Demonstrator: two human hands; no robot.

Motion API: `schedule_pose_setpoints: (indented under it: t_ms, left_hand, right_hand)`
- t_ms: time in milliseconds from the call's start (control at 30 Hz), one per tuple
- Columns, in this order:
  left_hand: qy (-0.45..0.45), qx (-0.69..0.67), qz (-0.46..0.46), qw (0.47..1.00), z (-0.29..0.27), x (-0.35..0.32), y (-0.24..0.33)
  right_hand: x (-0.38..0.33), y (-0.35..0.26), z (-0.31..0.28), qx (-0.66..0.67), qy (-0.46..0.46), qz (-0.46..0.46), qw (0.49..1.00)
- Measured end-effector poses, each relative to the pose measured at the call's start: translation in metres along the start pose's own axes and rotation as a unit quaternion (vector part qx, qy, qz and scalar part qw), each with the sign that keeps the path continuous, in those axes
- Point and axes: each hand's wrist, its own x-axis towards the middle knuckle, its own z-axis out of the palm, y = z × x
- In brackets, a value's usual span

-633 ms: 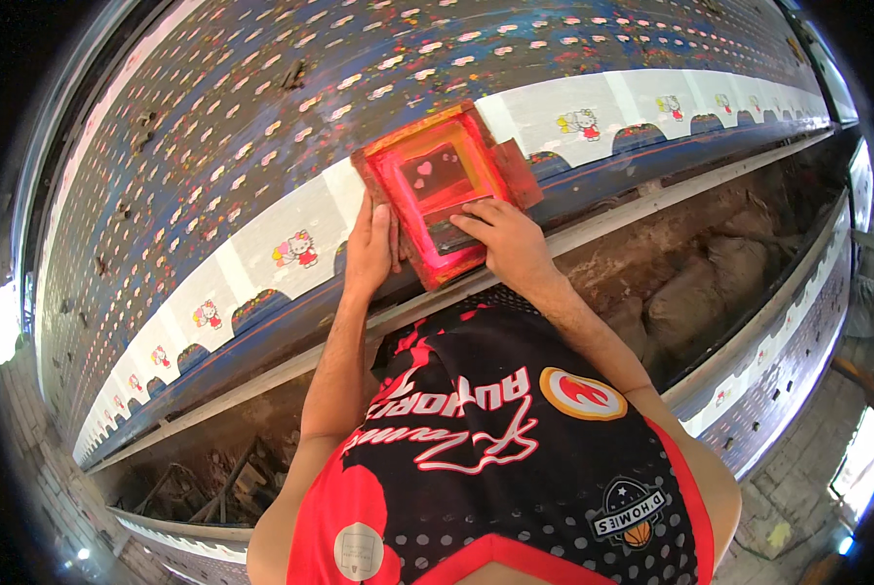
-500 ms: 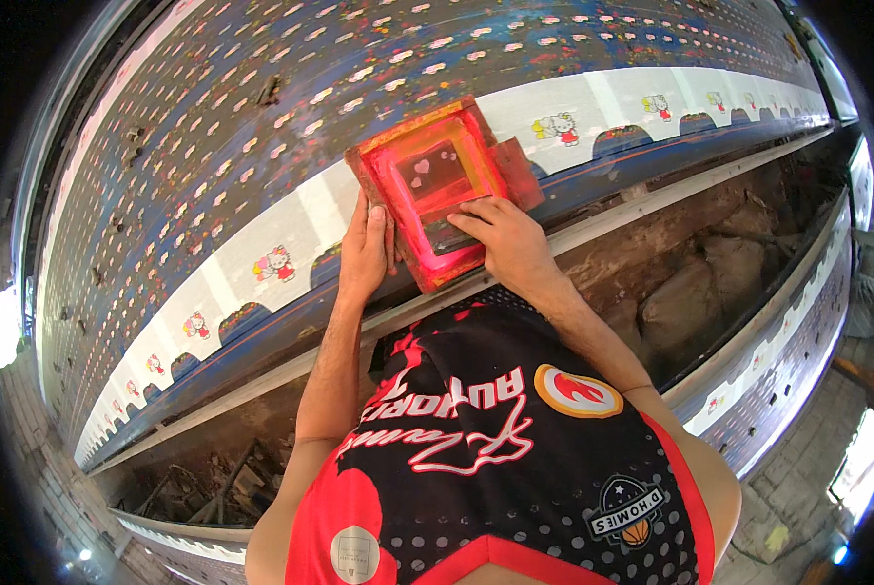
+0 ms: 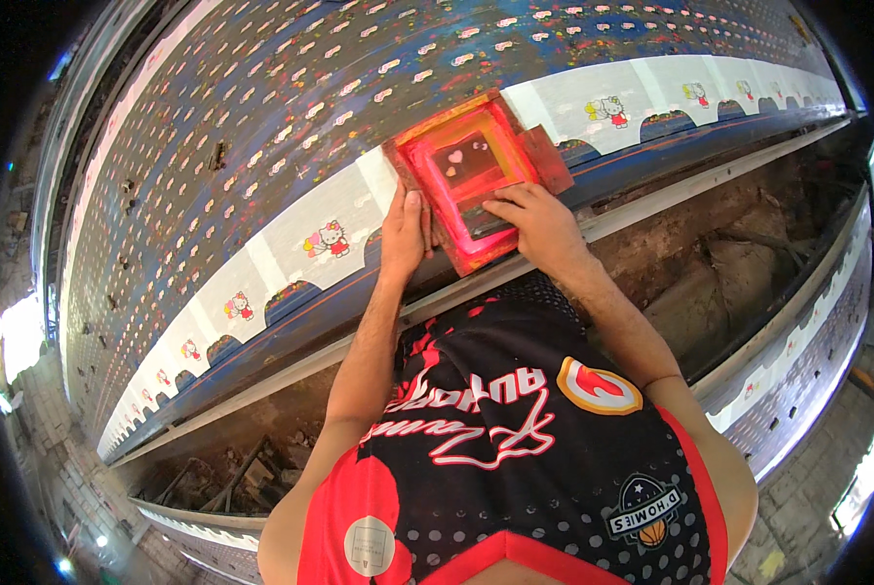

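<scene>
A red, ink-stained screen printing frame (image 3: 485,255) lies tilted over a long white strip (image 3: 354,202) printed with cartoon cat figures. My left hand (image 3: 405,237) grips the frame's left side near its lower corner. Inside the frame, my right hand (image 3: 546,226) is closed on a dark squeegee (image 3: 484,223) at the near end of the mesh; the fingers partly cover it. Small pale hearts (image 3: 456,156) show in the mesh window. From the frame's right side juts a reddish block (image 3: 551,161).
The long table (image 3: 291,146) beneath is dark, paint-speckled and covered with rows of small pale marks. A metal rail (image 3: 641,213) runs along its near edge, with a debris-filled trough (image 3: 710,302) below. Another printed strip (image 3: 749,390) lies on the right, behind me.
The frame and both hands appear farther right in the view, along with the table and printed figures. The squeegee stays at the frame's near end, and both grips are unchanged.
</scene>
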Motion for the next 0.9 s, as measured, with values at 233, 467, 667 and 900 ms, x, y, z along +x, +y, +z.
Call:
schedule_pose_setpoints:
  t_ms: [233,467,667,900]
  left_hand:
    - [0.015,0.018,-0.022,0.999,0.001,0.0,0.003]
    - [0.028,0.116,-0.054,0.991,0.005,-0.004,0.013]
    - [0.041,0.141,-0.044,0.988,0.007,-0.006,0.019]
    - [0.031,0.151,-0.044,0.987,0.006,-0.005,0.019]
  right_hand:
    - [0.0,0.006,-0.003,-0.004,-0.01,-0.022,1.0]
    - [0.006,0.017,-0.006,0.038,0.014,-0.048,0.998]
    - [0.055,0.027,-0.005,0.051,0.054,-0.098,0.992]
    - [0.116,0.024,0.002,0.017,-0.001,-0.086,0.996]
